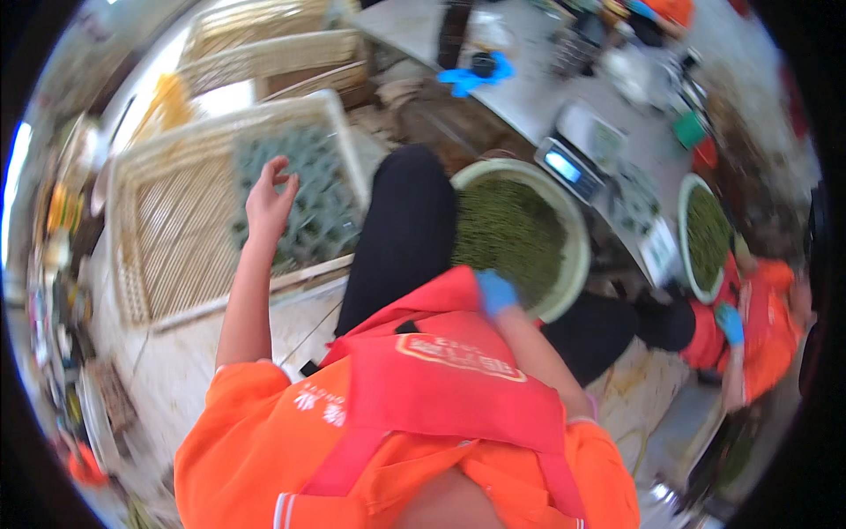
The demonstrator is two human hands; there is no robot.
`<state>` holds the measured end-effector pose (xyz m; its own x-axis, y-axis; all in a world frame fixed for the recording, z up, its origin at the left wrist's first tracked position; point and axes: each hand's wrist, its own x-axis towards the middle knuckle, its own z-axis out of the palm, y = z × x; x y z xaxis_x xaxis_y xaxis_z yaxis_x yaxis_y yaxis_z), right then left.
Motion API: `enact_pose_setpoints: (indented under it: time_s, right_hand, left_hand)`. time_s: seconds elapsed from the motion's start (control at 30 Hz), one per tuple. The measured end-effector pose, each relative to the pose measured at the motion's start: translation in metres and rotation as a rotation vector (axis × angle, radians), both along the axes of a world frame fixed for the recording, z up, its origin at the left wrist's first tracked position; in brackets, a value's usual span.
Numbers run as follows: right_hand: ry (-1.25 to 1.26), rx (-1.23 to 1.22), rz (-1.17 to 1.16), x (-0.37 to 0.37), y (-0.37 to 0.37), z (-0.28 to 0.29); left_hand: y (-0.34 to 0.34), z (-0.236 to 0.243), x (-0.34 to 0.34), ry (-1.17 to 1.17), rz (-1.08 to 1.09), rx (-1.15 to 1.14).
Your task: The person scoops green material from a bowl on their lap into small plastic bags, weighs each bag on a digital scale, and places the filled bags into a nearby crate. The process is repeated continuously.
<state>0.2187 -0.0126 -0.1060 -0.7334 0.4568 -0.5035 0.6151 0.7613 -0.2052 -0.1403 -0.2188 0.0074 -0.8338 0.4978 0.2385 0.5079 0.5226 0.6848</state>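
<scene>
My bare left hand (271, 204) is raised over a cream plastic crate (176, 225), with its fingers loosely bent and apart and nothing visible in them. Beneath it, the crate's right part holds several clear bags (304, 189) with greenish contents. My right hand (496, 293), in a blue glove, is by the near rim of a pale green round tub (577, 256), against my red apron (432, 375). Its fingers are blurred and partly hidden. Fine green plant pieces (511, 231) fill much of the tub, too blurred to name.
Right of the tub, a table (520, 101) bears a digital scale (568, 167) with a lit display and more filled bags (633, 198). A co-worker in orange (767, 326) sits at the right with another tub (705, 238). More crates (273, 62) stand beyond mine.
</scene>
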Motion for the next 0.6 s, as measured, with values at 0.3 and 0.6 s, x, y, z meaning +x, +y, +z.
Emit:
enact_pose_setpoints:
  time_s: [0.3, 0.6]
  right_hand:
    - [0.575, -0.579, -0.637, 0.025, 0.035, 0.003]
    - [1.081, -0.769, -0.867, 0.044, 0.070, 0.083]
  left_hand:
    - [0.176, 0.004, 0.151, -0.171, -0.940, 0.018]
    - [0.234, -0.025, 0.171, -0.012, -1.232, -0.200]
